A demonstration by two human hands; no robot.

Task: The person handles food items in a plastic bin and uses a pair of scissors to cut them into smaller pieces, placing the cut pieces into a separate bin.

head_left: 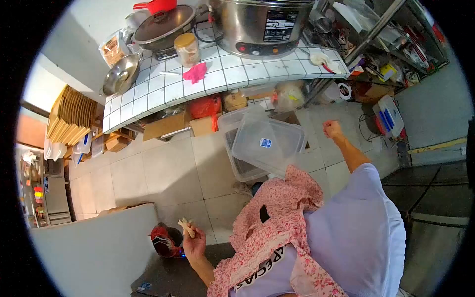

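My left hand (195, 243), low in the view, is closed around a pale, knobbly piece with several prongs (186, 227). What that piece is, I cannot make out. Out to the right, my right hand (332, 129) forms a fist in the air over the floor, and nothing sticks out of it. Nearest to the fist is a clear plastic bin (242, 171) on the floor, with a clear lid (277, 140) with a blue label lying askew on top. Beside my left hand is a dark bin with a red bag (166, 241).
A white-tiled counter (237, 72) carries a large steel steamer (262, 29), a lidded pan (166, 30), a jar (187, 49), a pink cloth (194, 73) and a metal bowl (121, 74). Boxes crowd underneath. A low white partition (94, 247) stands at left, metal shelving (381, 29) at right.
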